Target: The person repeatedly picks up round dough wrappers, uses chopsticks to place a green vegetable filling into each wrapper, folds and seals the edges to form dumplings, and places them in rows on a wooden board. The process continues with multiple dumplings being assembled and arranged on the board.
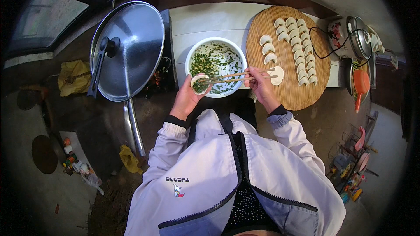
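Observation:
My left hand [187, 99] holds a round dumpling wrapper [196, 78] with chopped green filling in it, by the near left rim of a white bowl [243, 59]. More of the green filling [205, 59] lies in the bowl. Wooden chopsticks [231, 78] are in my right hand [261, 87]; their tips touch the filling in the wrapper. Under the chopsticks' rear ends, a flat wrapper [277, 76] lies on a round wooden board [283, 96]. Several folded dumplings [299, 53] stand in rows on the board, and a short column of dumplings [268, 48] is nearer the bowl.
At the left is a large wok with a glass lid [141, 49], its long handle [134, 127] pointing towards me. A floral pot [339, 37] with a black cord stands right of the board, near an orange ladle [361, 82]. A rack with utensils [351, 167] is at the lower right.

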Demonstrator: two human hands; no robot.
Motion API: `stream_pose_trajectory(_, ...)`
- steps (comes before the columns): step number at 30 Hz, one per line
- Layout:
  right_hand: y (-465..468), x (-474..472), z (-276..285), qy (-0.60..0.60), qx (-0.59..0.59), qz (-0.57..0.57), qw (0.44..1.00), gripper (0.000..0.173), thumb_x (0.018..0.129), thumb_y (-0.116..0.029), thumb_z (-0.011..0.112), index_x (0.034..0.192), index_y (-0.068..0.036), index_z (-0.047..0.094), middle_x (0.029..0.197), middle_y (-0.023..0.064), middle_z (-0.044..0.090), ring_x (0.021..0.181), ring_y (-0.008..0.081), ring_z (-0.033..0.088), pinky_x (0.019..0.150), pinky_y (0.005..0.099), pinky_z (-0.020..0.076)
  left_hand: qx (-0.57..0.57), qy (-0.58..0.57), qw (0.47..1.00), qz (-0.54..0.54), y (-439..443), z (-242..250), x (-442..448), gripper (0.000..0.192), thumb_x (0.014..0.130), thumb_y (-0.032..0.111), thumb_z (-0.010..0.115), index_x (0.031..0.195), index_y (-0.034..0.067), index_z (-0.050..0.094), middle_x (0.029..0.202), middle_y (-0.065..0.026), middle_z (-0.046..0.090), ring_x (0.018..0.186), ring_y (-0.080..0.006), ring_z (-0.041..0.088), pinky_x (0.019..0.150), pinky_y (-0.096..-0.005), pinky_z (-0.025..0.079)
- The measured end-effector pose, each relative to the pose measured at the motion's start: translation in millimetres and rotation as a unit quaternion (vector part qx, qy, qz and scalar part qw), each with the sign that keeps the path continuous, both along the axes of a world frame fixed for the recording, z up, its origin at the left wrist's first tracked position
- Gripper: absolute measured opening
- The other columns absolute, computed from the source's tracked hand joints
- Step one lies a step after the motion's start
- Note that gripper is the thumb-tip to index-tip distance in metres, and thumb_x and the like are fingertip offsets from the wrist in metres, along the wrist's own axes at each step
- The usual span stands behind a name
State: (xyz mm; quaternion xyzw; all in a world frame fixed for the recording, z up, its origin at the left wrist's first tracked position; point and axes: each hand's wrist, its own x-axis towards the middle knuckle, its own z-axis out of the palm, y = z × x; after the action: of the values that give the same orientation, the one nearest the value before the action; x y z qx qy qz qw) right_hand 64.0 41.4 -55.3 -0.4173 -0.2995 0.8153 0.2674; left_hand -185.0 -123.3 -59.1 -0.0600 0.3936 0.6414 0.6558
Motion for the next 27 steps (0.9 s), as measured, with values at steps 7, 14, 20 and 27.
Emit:
stream_pose_trajectory(7,-0.3,1.3,0.1,-0.003,-0.014,-0.002,1.0,0.025,0.106,-0.021,0.06,0.107,0.003,0.068,0.082,0.0065,0.069,0.064,0.0127,0.067,0.059,0.0239,0.0565,0.001,-0.004,0.999,-0.032,-1.3,1.6,-1.5,0.054,0.114,0.041,0.034,0.143,-0.002,0.048,0.139,-0.0173,0.059,0.123,-0.0335,0.063,0.102,-0.0444,0.06)
stream_pose_trajectory(14,-7.3,-3.1,8.4,-0.034,0.04,0.047,0.997,0.027,0.106,-0.024,0.061,0.107,0.001,0.068,0.081,0.0055,0.069,0.065,0.0125,0.067,0.06,0.0247,0.0561,-0.018,0.043,0.997,-0.056,-0.6,-1.7,3.0,0.053,0.114,0.042,0.034,0.143,0.001,0.05,0.138,-0.0145,0.061,0.124,-0.0263,0.064,0.102,-0.0439,0.058)
stream_pose_trajectory(20,-11.2,-1.3,8.5,-0.038,0.019,0.039,0.998,0.028,0.106,-0.022,0.059,0.108,0.004,0.067,0.082,0.0074,0.069,0.063,0.0141,0.066,0.058,0.0255,0.0557,-0.032,0.05,0.996,-0.064,-4.5,-2.7,3.8,0.053,0.114,0.041,0.034,0.143,-0.001,0.05,0.137,-0.0153,0.061,0.124,-0.028,0.064,0.103,-0.0435,0.058)
stream_pose_trajectory(27,-0.9,20.5,-11.5,0.008,0.002,-0.088,0.996,0.031,0.108,-0.025,0.057,0.111,0.004,0.066,0.087,0.0088,0.07,0.068,0.016,0.068,0.065,0.027,0.0588,-0.033,0.039,0.998,-0.032,-8.4,-6.0,-1.6,0.05,0.114,0.036,0.039,0.141,-0.003,0.051,0.138,-0.018,0.06,0.124,-0.0363,0.063,0.105,-0.0455,0.057)
